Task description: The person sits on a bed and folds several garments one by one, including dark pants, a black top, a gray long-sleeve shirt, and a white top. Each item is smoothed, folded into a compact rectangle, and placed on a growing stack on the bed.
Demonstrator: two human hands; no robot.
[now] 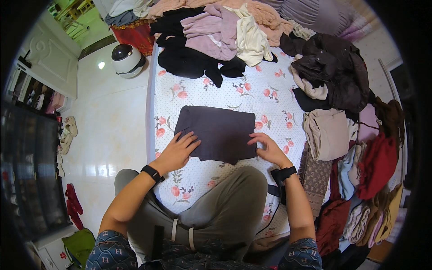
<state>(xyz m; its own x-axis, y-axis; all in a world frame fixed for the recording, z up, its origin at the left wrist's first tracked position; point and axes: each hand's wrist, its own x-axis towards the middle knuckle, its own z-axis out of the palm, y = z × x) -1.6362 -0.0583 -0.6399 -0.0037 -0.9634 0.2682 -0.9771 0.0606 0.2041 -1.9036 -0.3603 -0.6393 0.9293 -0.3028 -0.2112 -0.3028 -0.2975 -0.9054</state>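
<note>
A dark grey garment (219, 133), folded into a rough rectangle, lies on the flower-printed bed cover (206, 91) before my crossed legs. Spread flat over its lower left part is my left hand (179, 148), fingers apart. My right hand (270, 150) is at the garment's right edge, its index finger bent over the cloth and its thumb set apart lower down. Nothing shows between the fingers of either hand. At the near edge, one corner of the cloth sticks out unevenly.
Loose black, lilac and cream clothes (212, 37) are heaped at the bed's far end. A dark brown jacket (337, 67), folded beige cloth (325, 135) and a patterned brown scarf (314, 179) line the right side. A black cable (275, 216) runs by my right knee.
</note>
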